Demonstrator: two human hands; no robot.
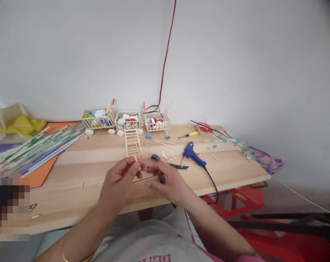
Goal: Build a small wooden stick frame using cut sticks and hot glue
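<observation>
My left hand (120,178) pinches a short wooden stick (136,158) between thumb and fingertips. My right hand (169,182) is curled close beside it, thumb and forefinger apart. In its palm sits a dark tool (162,179), mostly hidden, so its kind does not show. Below the hands a thin wooden stick (144,178) lies on the table. Just beyond the fingers are a ladder-like frame of sticks (133,143) and a black curved tool (178,166), partly covered by my right hand. A blue glue gun (193,154) rests to the right.
Three small stick carts (98,118) holding bottle caps line the wall. Bundled sticks (42,145) lie on orange sheets at left. A yellow-handled screwdriver (192,134) and a red-topped cup (205,127) stand back right. A pixelated patch covers the lower left. Red stools (244,200) are below.
</observation>
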